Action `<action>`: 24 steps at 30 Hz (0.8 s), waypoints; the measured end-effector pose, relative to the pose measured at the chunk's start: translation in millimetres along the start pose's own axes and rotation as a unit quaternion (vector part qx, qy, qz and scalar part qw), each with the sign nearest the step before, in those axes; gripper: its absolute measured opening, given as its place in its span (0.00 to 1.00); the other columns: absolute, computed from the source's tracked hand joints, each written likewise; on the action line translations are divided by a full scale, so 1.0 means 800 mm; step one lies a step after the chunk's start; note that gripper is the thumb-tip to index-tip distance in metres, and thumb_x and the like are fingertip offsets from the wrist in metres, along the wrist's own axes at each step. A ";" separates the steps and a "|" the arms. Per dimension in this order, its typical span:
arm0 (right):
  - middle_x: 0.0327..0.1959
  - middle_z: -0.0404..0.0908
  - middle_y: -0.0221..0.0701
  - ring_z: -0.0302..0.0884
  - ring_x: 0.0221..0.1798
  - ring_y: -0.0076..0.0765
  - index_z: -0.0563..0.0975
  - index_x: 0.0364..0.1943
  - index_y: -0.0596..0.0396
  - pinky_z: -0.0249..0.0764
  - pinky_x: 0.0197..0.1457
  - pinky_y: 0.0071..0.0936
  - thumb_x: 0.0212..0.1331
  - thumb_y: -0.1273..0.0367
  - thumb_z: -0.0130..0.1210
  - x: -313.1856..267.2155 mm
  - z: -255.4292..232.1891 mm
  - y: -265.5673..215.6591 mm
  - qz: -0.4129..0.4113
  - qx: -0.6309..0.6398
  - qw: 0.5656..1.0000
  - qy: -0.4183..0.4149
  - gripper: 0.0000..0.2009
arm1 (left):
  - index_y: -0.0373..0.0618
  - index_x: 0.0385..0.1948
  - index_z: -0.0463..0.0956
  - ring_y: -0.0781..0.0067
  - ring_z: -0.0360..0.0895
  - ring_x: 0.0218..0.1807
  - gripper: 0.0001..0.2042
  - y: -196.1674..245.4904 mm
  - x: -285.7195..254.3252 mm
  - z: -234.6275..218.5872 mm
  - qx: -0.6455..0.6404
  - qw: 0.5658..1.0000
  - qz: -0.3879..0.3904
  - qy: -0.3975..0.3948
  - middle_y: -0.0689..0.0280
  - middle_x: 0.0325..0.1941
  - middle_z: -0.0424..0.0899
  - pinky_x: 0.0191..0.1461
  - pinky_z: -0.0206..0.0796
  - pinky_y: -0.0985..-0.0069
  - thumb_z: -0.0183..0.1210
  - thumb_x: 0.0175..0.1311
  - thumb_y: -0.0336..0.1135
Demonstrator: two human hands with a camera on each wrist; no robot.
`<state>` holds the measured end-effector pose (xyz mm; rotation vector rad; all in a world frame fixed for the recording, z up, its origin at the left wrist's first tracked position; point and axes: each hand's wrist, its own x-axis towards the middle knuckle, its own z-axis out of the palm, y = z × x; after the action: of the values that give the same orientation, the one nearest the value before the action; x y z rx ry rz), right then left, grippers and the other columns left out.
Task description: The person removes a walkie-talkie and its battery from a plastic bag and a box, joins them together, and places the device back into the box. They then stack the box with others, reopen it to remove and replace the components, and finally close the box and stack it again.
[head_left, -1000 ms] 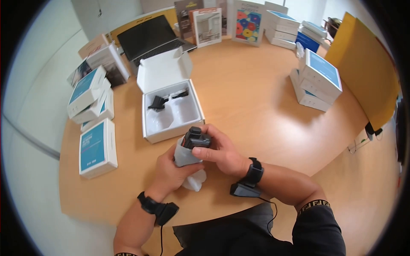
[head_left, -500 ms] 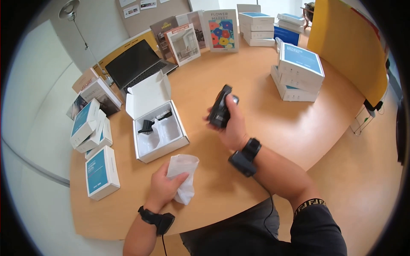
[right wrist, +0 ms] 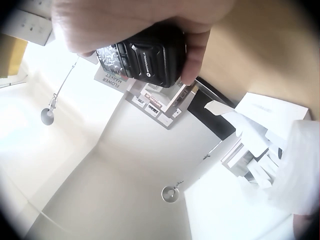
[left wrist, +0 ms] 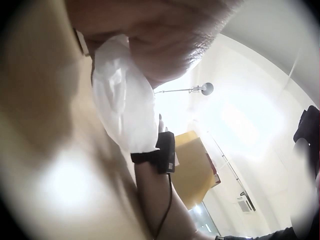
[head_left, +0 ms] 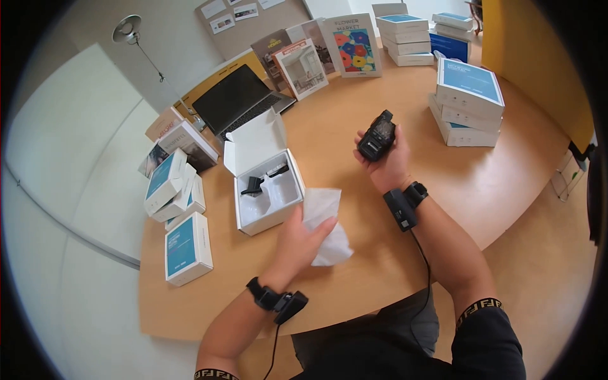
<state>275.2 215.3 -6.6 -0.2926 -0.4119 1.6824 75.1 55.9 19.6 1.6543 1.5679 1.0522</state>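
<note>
In the head view the right hand grips a black handheld device above the table, fingers curled round its sides. The right wrist view shows the black device held under the palm. The left hand pinches a white translucent pouch between thumb and fingers, just right of the open white box. Inside that box lie a black adapter and a white moulded tray. From the left wrist view, the pouch hangs limp from the hand.
A stack of blue-topped boxes stands at the right, with more boxes at the left. Behind are a laptop, upright books and further stacked boxes. A yellow panel borders the right side.
One second ago the device sat in the pouch between both hands. The right hand has drawn it out and moved it forward and right; the left hand has kept the pouch and moved nearer the open box.
</note>
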 end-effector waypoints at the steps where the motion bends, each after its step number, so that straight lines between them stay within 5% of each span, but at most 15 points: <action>1: 0.46 0.82 0.36 0.83 0.48 0.41 0.73 0.55 0.49 0.83 0.51 0.43 0.74 0.40 0.35 0.001 0.000 -0.003 -0.009 0.002 1.000 0.004 0.29 | 0.37 0.62 0.70 0.62 0.84 0.51 0.30 0.002 0.007 0.008 -0.011 1.000 0.010 0.007 0.54 0.51 0.85 0.55 0.74 0.68 0.69 0.62 0.42; 2: 0.47 0.82 0.36 0.82 0.50 0.41 0.73 0.55 0.50 0.82 0.53 0.44 0.74 0.40 0.34 0.002 0.001 -0.006 -0.019 0.003 1.000 0.008 0.29 | 0.32 0.65 0.65 0.72 0.79 0.55 0.30 0.016 0.011 0.013 -0.013 0.999 -0.022 -0.024 0.57 0.57 0.80 0.59 0.72 0.72 0.68 0.65 0.35; 6: 0.48 0.81 0.37 0.81 0.51 0.42 0.72 0.56 0.50 0.81 0.56 0.45 0.75 0.42 0.33 0.004 0.000 -0.015 -0.034 0.015 0.999 0.003 0.28 | 0.26 0.70 0.54 0.65 0.71 0.68 0.40 0.004 0.012 0.039 0.036 0.999 0.005 -0.030 0.50 0.67 0.72 0.71 0.62 0.70 0.69 0.64 0.39; 13: 0.50 0.79 0.40 0.81 0.54 0.50 0.71 0.57 0.53 0.80 0.60 0.48 0.76 0.46 0.38 0.001 0.011 -0.029 -0.058 0.024 0.998 -0.030 0.25 | 0.30 0.68 0.61 0.54 0.66 0.72 0.39 0.003 -0.014 0.033 0.171 0.980 0.083 0.051 0.48 0.70 0.69 0.74 0.58 0.64 0.70 0.62 0.44; 16: 0.51 0.79 0.40 0.81 0.54 0.49 0.70 0.59 0.53 0.82 0.58 0.44 0.76 0.48 0.41 -0.005 0.018 -0.031 -0.022 0.015 0.997 -0.078 0.24 | 0.34 0.62 0.68 0.49 0.66 0.72 0.33 0.002 -0.026 0.024 0.190 0.971 0.122 0.081 0.46 0.67 0.70 0.71 0.63 0.61 0.70 0.60 0.44; 21: 0.53 0.77 0.37 0.81 0.55 0.42 0.66 0.67 0.51 0.83 0.53 0.37 0.76 0.52 0.46 -0.042 0.055 -0.023 0.045 -0.050 0.982 -0.179 0.24 | 0.34 0.61 0.69 0.60 0.67 0.71 0.26 -0.015 -0.046 0.005 -0.166 0.984 0.018 0.059 0.55 0.66 0.72 0.73 0.61 0.63 0.66 0.67 0.39; 24: 0.58 0.73 0.34 0.77 0.56 0.33 0.56 0.77 0.49 0.78 0.55 0.32 0.70 0.64 0.58 -0.075 0.086 -0.005 0.065 -0.186 0.951 -0.240 0.34 | 0.36 0.64 0.66 0.65 0.66 0.72 0.24 -0.004 -0.056 -0.013 -0.228 0.973 0.005 0.046 0.58 0.70 0.69 0.74 0.59 0.67 0.58 0.74 0.39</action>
<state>258.6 149.7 54.7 -0.1838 -1.1009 1.7937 65.6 10.9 15.9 1.3145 1.2490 1.3892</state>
